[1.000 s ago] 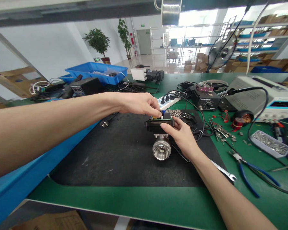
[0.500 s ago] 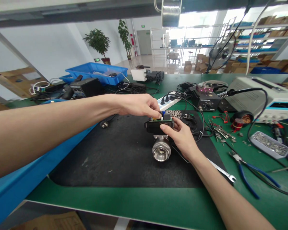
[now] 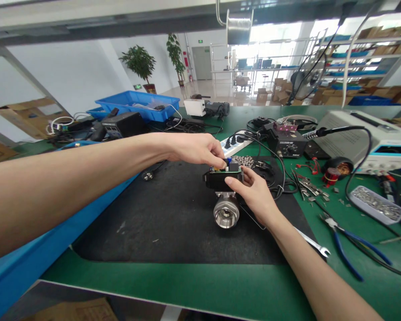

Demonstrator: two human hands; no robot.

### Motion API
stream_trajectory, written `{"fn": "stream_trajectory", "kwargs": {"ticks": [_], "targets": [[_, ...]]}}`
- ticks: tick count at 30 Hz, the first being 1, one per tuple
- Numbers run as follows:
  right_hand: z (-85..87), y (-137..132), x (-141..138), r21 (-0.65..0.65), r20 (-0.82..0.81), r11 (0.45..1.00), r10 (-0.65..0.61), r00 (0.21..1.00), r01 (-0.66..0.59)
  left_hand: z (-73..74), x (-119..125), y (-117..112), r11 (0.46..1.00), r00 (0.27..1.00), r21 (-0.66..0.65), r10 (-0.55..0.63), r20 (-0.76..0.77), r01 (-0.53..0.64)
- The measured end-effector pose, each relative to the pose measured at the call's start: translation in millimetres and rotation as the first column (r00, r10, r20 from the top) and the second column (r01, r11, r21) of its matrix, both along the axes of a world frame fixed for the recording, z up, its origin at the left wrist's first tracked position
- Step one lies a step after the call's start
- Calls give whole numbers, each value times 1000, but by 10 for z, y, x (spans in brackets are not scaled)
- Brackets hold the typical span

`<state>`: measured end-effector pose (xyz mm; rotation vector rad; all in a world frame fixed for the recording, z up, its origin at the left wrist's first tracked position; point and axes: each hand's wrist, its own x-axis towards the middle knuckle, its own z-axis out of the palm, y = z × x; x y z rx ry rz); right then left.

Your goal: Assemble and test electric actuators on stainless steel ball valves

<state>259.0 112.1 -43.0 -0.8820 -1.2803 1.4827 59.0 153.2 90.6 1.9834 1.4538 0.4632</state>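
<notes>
A steel valve body (image 3: 226, 212) with a black actuator box (image 3: 220, 179) on top stands on a black mat (image 3: 160, 214). A green circuit board (image 3: 225, 168) with small parts shows in the box's open top. My left hand (image 3: 197, 149) reaches over from the left, fingertips pinched on a part of the board. My right hand (image 3: 257, 194) grips the right side of the black box, thumb on its front edge.
A spanner (image 3: 312, 243) and blue-handled pliers (image 3: 349, 243) lie right of the mat. A soldering station (image 3: 289, 142), power strip (image 3: 232, 143), tray of small metal parts (image 3: 376, 204) and a power supply (image 3: 370, 133) stand behind. Blue bins (image 3: 138, 102) are at the back left.
Both hands keep their hold on the actuator box; the left fingertips shift slightly on the board. The view has tilted a little downward.
</notes>
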Motion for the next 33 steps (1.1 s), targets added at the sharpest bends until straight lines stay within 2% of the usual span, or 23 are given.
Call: {"fn": "stream_trajectory", "kwargs": {"ticks": [2,4,6,8,10,12,15,17,19,22,24,25,28,31,33], "targets": [[-11,3,5,-18,1,1000,-8,1000,8,56,7,6,991,995,-96,-93,-43,88],[-16,3,11,-27,-4,1000,-10,1000,10,119,-10,1,981,990,-145,-135,-33,129],[-16,1,16,-28,-11,1000,-5,1000,5,148,-55,-28,980,991,-147,-128,38,132],[-13,-2,18,-29,-15,1000,1,1000,-1,88,-116,-89,990,983,-107,-78,165,96],[-5,-4,17,-30,-14,1000,0,1000,-1,-93,-170,-182,999,949,-46,1,316,15],[9,-6,12,-29,-3,1000,5,1000,-5,-375,-189,-298,998,899,-47,60,435,-44],[42,-8,15,-12,47,1000,24,999,-23,-840,-117,-469,991,807,-127,112,580,-46],[67,-2,43,4,113,999,32,993,-32,-1081,-23,-548,987,737,-156,136,662,-43],[89,25,112,29,201,999,26,979,-32,-1240,59,-586,983,657,-166,173,734,-73],[107,140,305,103,356,994,-59,933,23,-1377,98,-581,972,551,-200,235,801,-124],[102,282,477,176,483,979,-181,856,107,-1446,76,-560,964,488,-229,267,831,-138],[93,368,564,217,556,965,-248,793,149,-1478,62,-549,959,458,-244,282,843,-142],[42,635,768,330,765,922,-388,515,203,-1550,35,-521,945,371,-285,325,870,-157],[-41,828,823,351,891,928,-373,258,128,-1570,38,-502,933,298,-319,356,886,-164],[-93,905,792,321,935,944,-328,135,77,-1560,38,-497,928,264,-335,368,892,-162]]}}
